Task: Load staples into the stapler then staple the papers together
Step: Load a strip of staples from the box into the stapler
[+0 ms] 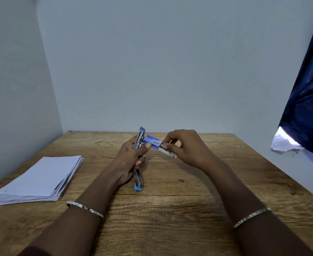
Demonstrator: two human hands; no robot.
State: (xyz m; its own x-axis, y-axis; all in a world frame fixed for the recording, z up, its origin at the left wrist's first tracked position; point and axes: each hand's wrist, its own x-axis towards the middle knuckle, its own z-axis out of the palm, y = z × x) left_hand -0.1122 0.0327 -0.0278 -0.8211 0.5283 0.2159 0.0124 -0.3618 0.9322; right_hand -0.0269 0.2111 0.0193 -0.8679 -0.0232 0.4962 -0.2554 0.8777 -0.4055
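Half of opened stapler hidden inside gripping left hand; long axis runs near-far; right hand pinches staple box.

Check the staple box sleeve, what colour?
Blue with white lettering on the staple box sleeve; the tray sticking out is white. Head view.

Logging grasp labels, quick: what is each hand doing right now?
Left hand: grips the stapler, thumb on the staple box.
Right hand: pinches the box's inner tray.
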